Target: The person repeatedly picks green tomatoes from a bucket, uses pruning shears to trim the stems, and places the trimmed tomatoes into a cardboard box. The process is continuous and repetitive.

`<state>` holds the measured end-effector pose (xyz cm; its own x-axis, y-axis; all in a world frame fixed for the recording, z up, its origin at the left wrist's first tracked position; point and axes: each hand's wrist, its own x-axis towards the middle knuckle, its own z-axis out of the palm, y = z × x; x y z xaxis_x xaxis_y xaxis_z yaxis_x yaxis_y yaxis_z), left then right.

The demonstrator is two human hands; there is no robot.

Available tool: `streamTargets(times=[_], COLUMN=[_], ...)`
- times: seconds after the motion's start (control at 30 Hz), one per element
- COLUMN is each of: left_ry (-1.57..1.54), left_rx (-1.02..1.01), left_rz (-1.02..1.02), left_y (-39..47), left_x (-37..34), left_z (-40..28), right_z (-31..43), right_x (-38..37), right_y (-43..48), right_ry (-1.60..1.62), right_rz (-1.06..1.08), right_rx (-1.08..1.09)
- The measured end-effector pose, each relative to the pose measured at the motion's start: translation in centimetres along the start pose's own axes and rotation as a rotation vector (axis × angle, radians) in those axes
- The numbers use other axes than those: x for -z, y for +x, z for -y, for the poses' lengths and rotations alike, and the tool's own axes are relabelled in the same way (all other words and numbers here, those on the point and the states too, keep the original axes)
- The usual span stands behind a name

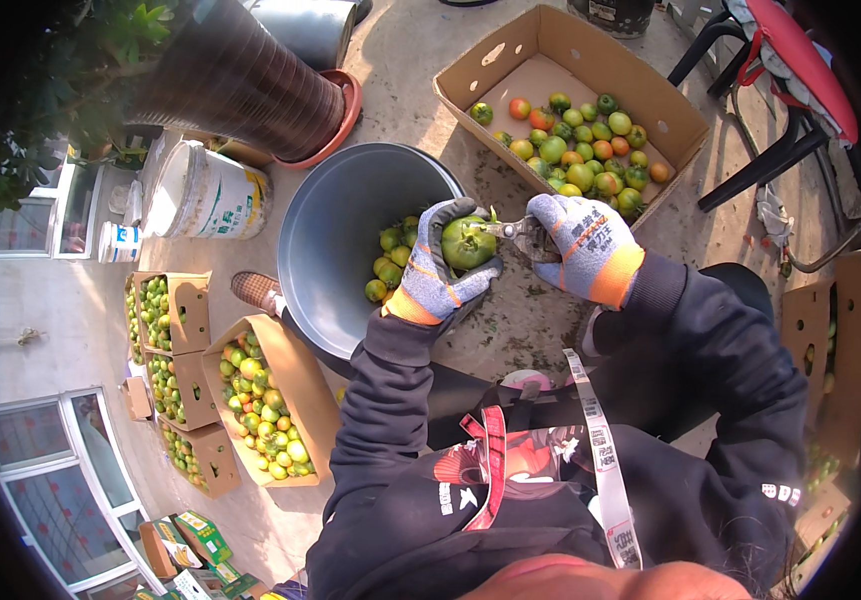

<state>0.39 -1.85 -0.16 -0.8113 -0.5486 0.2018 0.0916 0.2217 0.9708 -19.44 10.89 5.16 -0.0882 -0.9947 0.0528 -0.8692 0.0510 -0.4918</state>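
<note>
My left hand (441,262), in a grey work glove with an orange cuff, cups a large green tomato (468,244). In my right hand (580,244), gloved alike, is a pair of small metal snips (524,234). Their tips are at the stem end of the tomato; whether the blades are closed cannot be made out. Below and left of the tomato stands a grey plastic bucket (325,217) with several greenish tomatoes (391,259) in it. An open cardboard box (490,56) beyond my hands holds green and orange tomatoes (580,176).
A tomato-filled carton (310,405) sits left of my legs, with stacked cartons (194,390) behind it. A white pail (228,195) and a large ribbed planter (250,82) stand beyond the bucket. At right is a black-legged chair (764,157). Leaf scraps (528,330) litter the concrete.
</note>
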Motion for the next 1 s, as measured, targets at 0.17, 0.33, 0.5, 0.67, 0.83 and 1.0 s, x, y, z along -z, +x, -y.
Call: streamTargets(times=[0.17, 0.33, 0.5, 0.67, 0.83, 1.0], left_ry=[0.338, 0.279, 0.256, 0.772, 0.926, 1.090], left_rx=[-0.098, 0.048, 0.194, 0.728, 0.803, 0.757], left_rz=[-0.042, 0.220, -0.328, 0.104, 0.821, 0.978], left_y=[0.2, 1.0, 2.9, -2.0, -2.0, -1.6], left_x=[-0.8, -1.7, 11.1, 17.1, 10.5, 9.1], left_z=[-0.2, -4.1, 2.8, 10.4, 12.2, 13.4], right_z=[0.5, -1.9, -11.2, -12.4, -6.9, -5.4], right_x=[0.5, -0.7, -3.0, -2.3, 0.1, 1.3], right_y=[0.8, 0.9, 0.7, 0.7, 0.6, 0.6], right_ry=[0.694, 0.814, 0.622, 1.030, 1.078, 1.047], right_rz=[-0.055, 0.017, -0.009, -0.262, -0.316, -0.244], right_rx=[-0.167, -0.161, -0.666, -0.665, -0.507, -0.458])
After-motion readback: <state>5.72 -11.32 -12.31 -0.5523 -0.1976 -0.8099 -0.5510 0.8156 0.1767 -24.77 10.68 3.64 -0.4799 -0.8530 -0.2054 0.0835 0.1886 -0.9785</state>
